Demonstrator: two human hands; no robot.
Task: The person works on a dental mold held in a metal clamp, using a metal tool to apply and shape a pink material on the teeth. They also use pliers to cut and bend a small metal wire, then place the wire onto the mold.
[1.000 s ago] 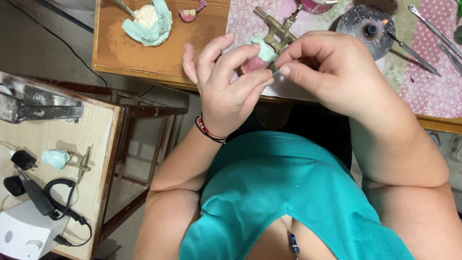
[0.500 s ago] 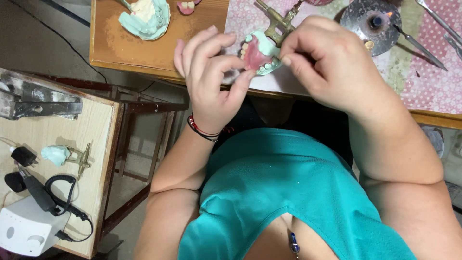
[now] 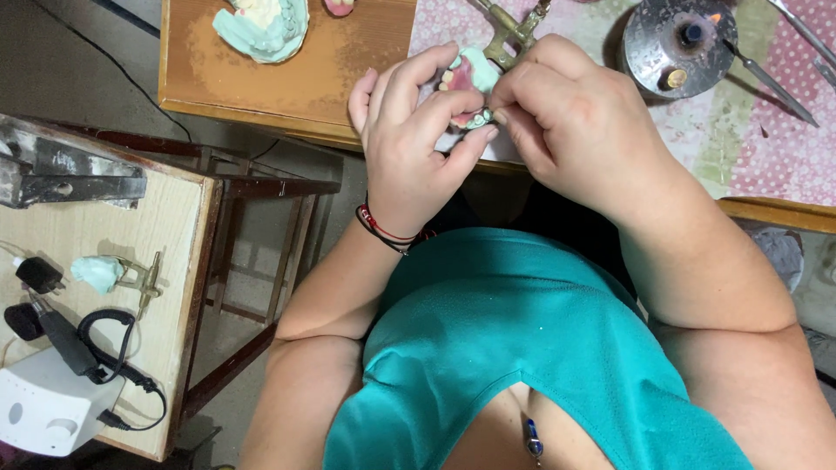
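My left hand [image 3: 409, 148] and right hand [image 3: 575, 122] pinch, fingertips clamped, the small pale-green plaster dental cast with pink wax gums [image 3: 466, 83] on its brass hinged frame [image 3: 514, 35], which seems light, rigid and brittle, best gripped by the plaster base.

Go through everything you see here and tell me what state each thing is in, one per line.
Dental model: on a brass articulator, held up between both hands.
Left hand: fingers curled round the model.
Right hand: pinching at the model's teeth.
Second cast: lying on the wooden board, untouched.
Burner: standing on the cloth; flame not discernible.
Small articulator: lying on the side table.
Handpiece: lying on the side table, cord coiled.
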